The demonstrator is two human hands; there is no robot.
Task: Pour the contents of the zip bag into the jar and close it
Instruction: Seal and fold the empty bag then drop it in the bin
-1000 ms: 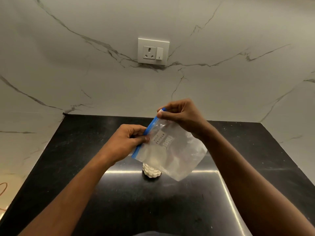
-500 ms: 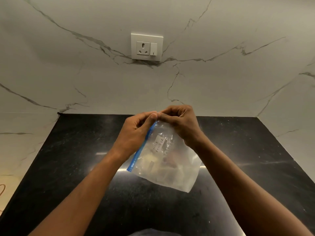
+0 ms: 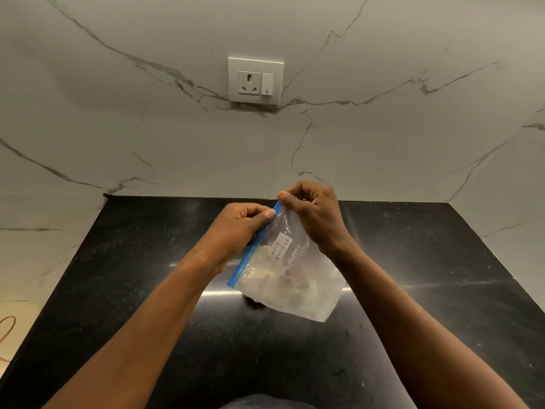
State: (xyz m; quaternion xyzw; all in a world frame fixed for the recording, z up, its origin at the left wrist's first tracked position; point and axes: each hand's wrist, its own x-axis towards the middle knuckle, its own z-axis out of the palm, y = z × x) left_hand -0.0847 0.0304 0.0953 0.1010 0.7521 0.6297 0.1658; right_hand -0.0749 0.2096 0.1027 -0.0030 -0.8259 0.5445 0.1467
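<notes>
Black polished stone counter [image 3: 118, 290] fills the near field, speckled, with a bright streak of reflected light across its middle. Two bare forearms reach forward over it from the bottom edge.

Zip bag [image 3: 290, 278] hangs in the air above the counter's centre, tilted, its blue seal strip [image 3: 250, 255] running diagonally from lower left to upper right. Clear plastic, pale contents settled low in the bag. A white label [image 3: 280, 246] on its face reads "MILK POWDER" in handwriting.

Left hand [image 3: 236, 228]: thumb and fingers pinched together on the seal strip near its upper part. Right hand [image 3: 312, 211]: fingers curled, thumb and forefinger clamped on the bag's top corner, just beside the left fingertips. Whether the seal is parted cannot be told.

Jar: only a dark sliver shows on the counter under the bag's lower left edge; the rest is hidden behind the plastic.

Beyond, a white marble wall [image 3: 383, 143] with grey veins rises from the counter's back edge. A white socket-and-switch plate [image 3: 256, 79] sits high on it, centred.
</notes>
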